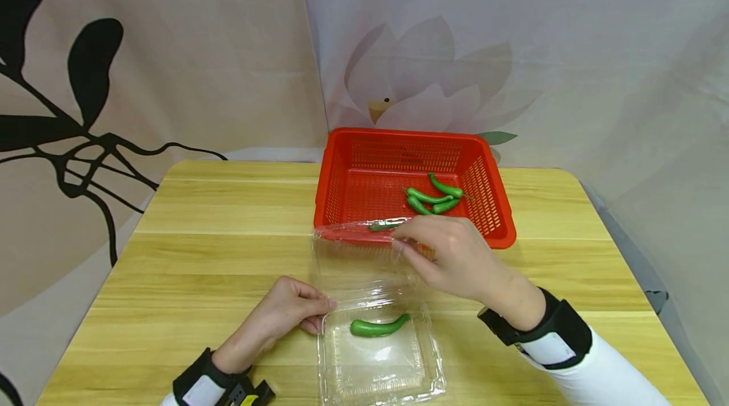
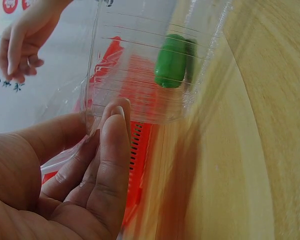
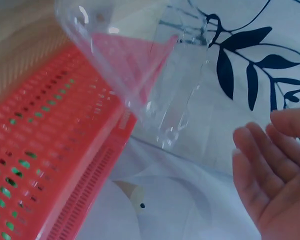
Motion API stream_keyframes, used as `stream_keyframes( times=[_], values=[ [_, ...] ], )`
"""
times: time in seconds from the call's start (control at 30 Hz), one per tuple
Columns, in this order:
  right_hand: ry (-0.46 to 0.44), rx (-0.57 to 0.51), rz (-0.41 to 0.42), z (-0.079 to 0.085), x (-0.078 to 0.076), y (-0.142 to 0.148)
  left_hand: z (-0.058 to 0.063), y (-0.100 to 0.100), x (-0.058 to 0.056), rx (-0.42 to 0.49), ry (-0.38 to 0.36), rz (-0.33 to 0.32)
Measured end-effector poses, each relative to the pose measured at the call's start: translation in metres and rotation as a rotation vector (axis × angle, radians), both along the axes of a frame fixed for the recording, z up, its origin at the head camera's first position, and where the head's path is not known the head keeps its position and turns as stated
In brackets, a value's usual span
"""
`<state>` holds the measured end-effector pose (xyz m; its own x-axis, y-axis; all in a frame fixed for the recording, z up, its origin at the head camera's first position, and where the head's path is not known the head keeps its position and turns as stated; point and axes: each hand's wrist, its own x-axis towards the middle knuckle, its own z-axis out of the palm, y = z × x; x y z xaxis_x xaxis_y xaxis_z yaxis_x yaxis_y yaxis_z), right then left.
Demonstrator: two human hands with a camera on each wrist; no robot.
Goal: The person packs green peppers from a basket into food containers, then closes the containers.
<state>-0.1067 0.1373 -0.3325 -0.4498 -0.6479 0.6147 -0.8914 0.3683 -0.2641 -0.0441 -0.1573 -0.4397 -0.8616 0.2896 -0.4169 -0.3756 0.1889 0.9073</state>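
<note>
A clear plastic clamshell box [image 1: 376,374] lies on the table with its lid [image 1: 355,264] raised toward the back. One green chili pepper [image 1: 380,327] rests inside its base, also visible through the plastic in the left wrist view as a green pepper [image 2: 171,61]. At the box's left edge, near the hinge, my left hand [image 1: 290,308] pinches the rim between thumb and fingers. My right hand [image 1: 452,257] is beside the lid's upper right. In the right wrist view that hand [image 3: 277,175] has loosely bent fingers, apart from the lid, with nothing in them.
Behind the box stands a red slotted basket [image 1: 501,229], holding several green chili peppers [image 1: 447,188]. The raised lid overlaps its front rim in the head view. A patterned cloth [image 1: 256,64] hangs behind the wooden table [image 1: 228,229].
</note>
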Motion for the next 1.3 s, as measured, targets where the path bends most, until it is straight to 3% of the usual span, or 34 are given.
stream_keyframes(
  times=[0.3,0.47,0.63,0.8,1.13,1.3],
  values=[
    [-0.066,-0.036,-0.187,0.011,-0.029,-0.002,0.000,-0.001,0.001,0.007,0.020,0.003],
    [-0.192,0.034,-0.291,0.012,-0.042,-0.004,0.002,-0.002,0.000,0.001,0.001,0.011],
    [-0.364,0.178,-0.371,0.014,-0.059,-0.005,0.003,-0.005,0.000,0.009,0.004,0.012],
    [-0.487,0.322,-0.391,0.013,-0.076,-0.007,0.004,-0.008,-0.001,0.009,0.000,0.014],
    [-0.622,0.617,-0.391,-0.005,-0.105,-0.015,0.003,-0.010,-0.003,0.010,0.010,0.017],
    [-0.674,0.677,-0.349,-0.015,-0.114,-0.020,0.003,-0.011,-0.004,0.005,0.005,0.023]
  ],
)
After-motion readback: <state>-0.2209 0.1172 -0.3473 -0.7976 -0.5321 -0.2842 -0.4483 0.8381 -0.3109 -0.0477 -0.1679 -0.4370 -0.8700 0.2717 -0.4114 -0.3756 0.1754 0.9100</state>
